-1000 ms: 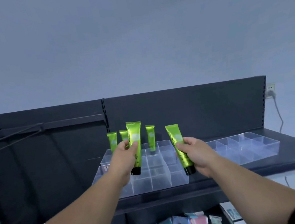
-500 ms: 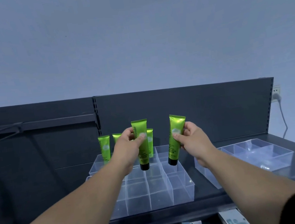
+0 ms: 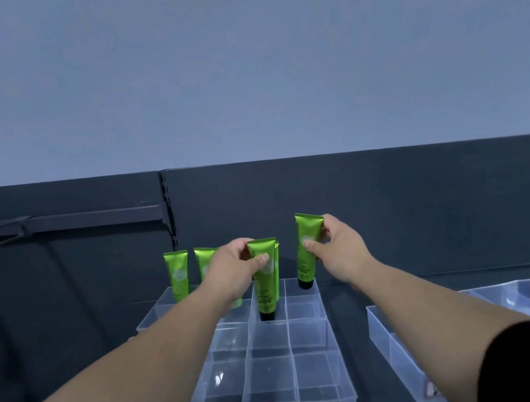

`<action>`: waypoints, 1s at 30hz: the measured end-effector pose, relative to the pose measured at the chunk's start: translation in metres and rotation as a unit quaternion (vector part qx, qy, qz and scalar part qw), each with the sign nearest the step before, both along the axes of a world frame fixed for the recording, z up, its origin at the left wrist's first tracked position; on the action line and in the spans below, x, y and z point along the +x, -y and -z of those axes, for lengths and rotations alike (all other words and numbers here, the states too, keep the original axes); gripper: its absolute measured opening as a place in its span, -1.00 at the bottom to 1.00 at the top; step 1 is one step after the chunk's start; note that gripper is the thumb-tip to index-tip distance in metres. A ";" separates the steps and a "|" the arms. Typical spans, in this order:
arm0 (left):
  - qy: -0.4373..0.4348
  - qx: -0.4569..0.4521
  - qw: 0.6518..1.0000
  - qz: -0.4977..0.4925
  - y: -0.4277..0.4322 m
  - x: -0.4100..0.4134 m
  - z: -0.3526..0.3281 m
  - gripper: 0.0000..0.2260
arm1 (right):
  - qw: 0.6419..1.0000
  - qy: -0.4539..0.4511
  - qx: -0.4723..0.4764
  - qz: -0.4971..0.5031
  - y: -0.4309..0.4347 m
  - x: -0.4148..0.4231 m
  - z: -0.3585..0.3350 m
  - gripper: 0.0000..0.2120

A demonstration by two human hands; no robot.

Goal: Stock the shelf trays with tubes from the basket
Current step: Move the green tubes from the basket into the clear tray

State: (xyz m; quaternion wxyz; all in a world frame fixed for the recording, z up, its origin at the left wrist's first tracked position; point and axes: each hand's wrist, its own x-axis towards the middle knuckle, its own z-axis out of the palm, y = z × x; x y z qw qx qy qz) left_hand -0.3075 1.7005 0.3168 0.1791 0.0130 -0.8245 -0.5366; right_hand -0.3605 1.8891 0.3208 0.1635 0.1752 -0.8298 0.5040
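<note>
Green tube (image 3: 266, 286) pinched cap-down in left hand (image 3: 235, 267), cap in a rear cell of the clear divided tray (image 3: 277, 381). Second green tube (image 3: 307, 252) gripped by right hand (image 3: 339, 252), cap at the back-right cell. More tubes (image 3: 178, 273) upright behind.

The green tubes (image 3: 177, 273) are crowding the back row of the clear tray (image 3: 344, 377); the nearer compartments (image 3: 269, 377) are seemingly lying open from above; the back panel (image 3: 406, 204) is walling off the rear.
</note>
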 end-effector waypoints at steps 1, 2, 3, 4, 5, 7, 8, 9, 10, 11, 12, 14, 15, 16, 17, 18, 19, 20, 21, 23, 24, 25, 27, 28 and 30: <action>0.007 -0.014 1.000 -0.001 0.000 -0.003 0.002 -0.82 | 1.000 -0.001 0.008 -0.005 0.001 -0.004 0.001 -0.88; 0.017 -0.027 0.999 -0.002 0.001 -0.006 0.005 -0.78 | 1.000 0.001 0.020 -0.012 0.002 -0.009 0.002 -0.88; 0.023 -0.036 0.999 -0.001 0.001 -0.009 0.007 -0.76 | 0.999 0.004 0.032 -0.018 0.003 -0.012 0.003 -0.88; 0.030 -0.041 0.999 0.001 0.002 -0.012 0.010 -0.75 | 0.999 0.008 0.043 -0.021 0.004 -0.016 0.005 -0.88; 0.034 -0.044 0.998 0.002 0.002 -0.015 0.013 -0.75 | 0.998 0.014 0.049 -0.022 0.004 -0.019 0.008 -0.89; 0.042 -0.051 0.998 -0.003 0.004 -0.019 0.019 -0.76 | 0.998 0.030 0.058 -0.022 0.006 -0.025 0.014 -0.87; 0.047 -0.051 0.998 -0.005 0.004 -0.021 0.021 -0.77 | 0.997 0.038 0.065 -0.021 0.006 -0.027 0.017 -0.85; 0.047 -0.049 0.998 -0.004 0.004 -0.022 0.023 -0.78 | 0.996 0.046 0.073 -0.021 0.007 -0.029 0.019 -0.84; 0.048 -0.045 0.998 -0.003 0.004 -0.023 0.025 -0.80 | 0.995 0.053 0.080 -0.021 0.007 -0.031 0.021 -0.84; 0.048 -0.044 0.998 -0.004 0.004 -0.023 0.025 -0.82 | 0.994 0.059 0.084 -0.023 0.008 -0.033 0.023 -0.85; 0.049 -0.044 0.998 -0.006 0.004 -0.023 0.026 -0.82 | 0.994 0.064 0.087 -0.025 0.008 -0.034 0.025 -0.86; 0.047 -0.048 0.998 -0.009 0.007 -0.025 0.028 -0.83 | 0.992 0.077 0.093 -0.028 0.009 -0.036 0.027 -0.86; 0.045 -0.051 0.998 -0.011 0.008 -0.026 0.028 -0.83 | 0.991 0.084 0.097 -0.029 0.009 -0.036 0.029 -0.85; 0.045 -0.051 0.998 -0.010 0.008 -0.027 0.029 -0.83 | 0.990 0.090 0.101 -0.031 0.009 -0.037 0.031 -0.84; 0.045 -0.051 0.998 -0.008 0.008 -0.027 0.029 -0.83 | 0.990 0.095 0.103 -0.032 0.009 -0.037 0.032 -0.83; 0.047 -0.052 0.998 -0.006 0.008 -0.028 0.029 -0.83 | 0.989 0.099 0.104 -0.033 0.009 -0.038 0.033 -0.83; 0.046 -0.055 0.997 -0.003 0.009 -0.029 0.029 -0.83 | 0.989 0.101 0.105 -0.033 0.009 -0.038 0.033 -0.83; 0.047 -0.057 0.997 0.000 0.009 -0.029 0.030 -0.83 | 0.989 0.102 0.106 -0.033 0.009 -0.039 0.033 -0.83; 0.046 -0.057 0.997 0.001 0.009 -0.029 0.030 -0.83 | 0.988 0.102 0.108 -0.033 0.009 -0.039 0.033 -0.83; 0.046 -0.056 0.997 0.003 0.011 -0.029 0.031 -0.83 | 0.987 0.101 0.122 -0.030 0.009 -0.041 0.032 -0.82; 0.047 -0.055 0.997 0.004 0.012 -0.030 0.032 -0.83 | 0.986 0.101 0.128 -0.026 0.009 -0.041 0.032 -0.82; 0.046 -0.056 0.997 0.004 0.012 -0.030 0.032 -0.83 | 0.986 0.103 0.130 -0.023 0.009 -0.041 0.032 -0.81; 0.044 -0.057 0.997 0.005 0.011 -0.030 0.031 -0.83 | 0.986 0.104 0.132 -0.017 0.009 -0.043 0.032 -0.81; 0.044 -0.058 0.997 0.005 0.011 -0.031 0.031 -0.84 | 0.986 0.104 0.132 -0.016 0.010 -0.044 0.032 -0.81; 0.043 -0.056 0.997 0.008 0.011 -0.031 0.031 -0.84 | 0.986 0.102 0.131 -0.018 0.010 -0.046 0.032 -0.82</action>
